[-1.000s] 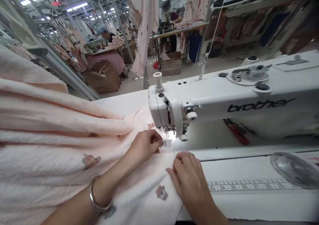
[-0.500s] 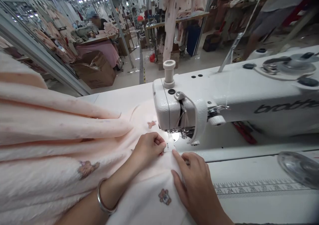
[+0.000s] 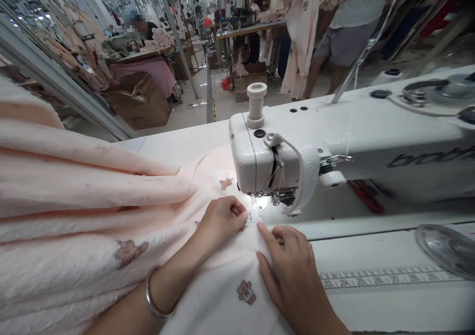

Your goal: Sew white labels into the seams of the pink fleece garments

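A soft pale pink fabric (image 3: 92,216) printed with small bears lies bunched over the table and runs under the head of a white sewing machine (image 3: 334,147). My left hand (image 3: 220,221), with a silver bangle at the wrist, pinches a small white label (image 3: 252,219) against the fabric edge just in front of the presser foot (image 3: 272,199). My right hand (image 3: 289,270) rests on the fabric beside it, index finger stretched toward the label and the other fingers curled.
A printed ruler strip (image 3: 386,278) runs along the white table at the right, with a clear round dish (image 3: 445,248) above it. Beyond the machine are cardboard boxes (image 3: 139,102), hanging pink garments, other sewing stations and people standing and sitting.
The view has tipped and shifted a little. My right index finger has stretched out toward the label, and both hands sit slightly closer to the presser foot.
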